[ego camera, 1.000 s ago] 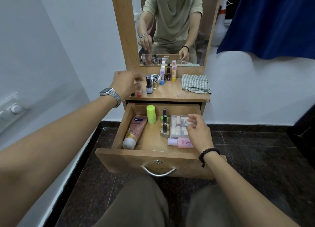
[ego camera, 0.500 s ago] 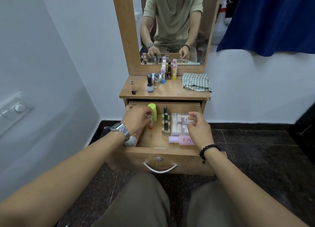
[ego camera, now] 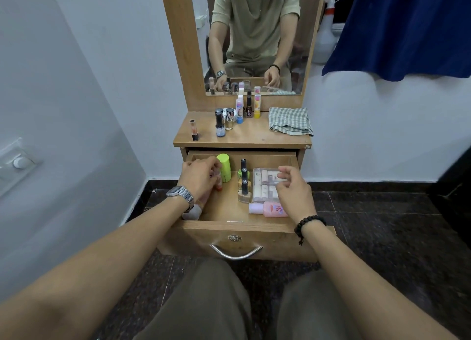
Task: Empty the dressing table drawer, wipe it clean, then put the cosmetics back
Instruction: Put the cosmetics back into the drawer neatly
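The wooden drawer point(ego camera: 257, 233) stands pulled out below the dressing table top point(ego camera: 249, 138). My left hand point(ego camera: 200, 180) is inside it at the left and grips a small bottle with an orange-red base point(ego camera: 218, 186), next to a lime green stick point(ego camera: 224, 168). My right hand point(ego camera: 293, 190) rests at the right side of a clear plastic box point(ego camera: 263, 186), fingers loosely curled. Black-capped polish bottles point(ego camera: 244, 180) stand mid-drawer. A pink bottle point(ego camera: 274, 209) lies at the front. Under my left wrist a tube's white cap point(ego camera: 191, 214) shows.
On the top stand an orange polish bottle point(ego camera: 195, 130), several small bottles and sticks point(ego camera: 229, 120) and a folded checked cloth point(ego camera: 290, 121). The mirror point(ego camera: 254, 38) rises behind. A blue cloth point(ego camera: 407, 28) hangs at the right. The wall is close on the left.
My left hand set a small bottle on the table top, came down into the drawer and took hold of another small bottle. My right hand stayed at the clear box.
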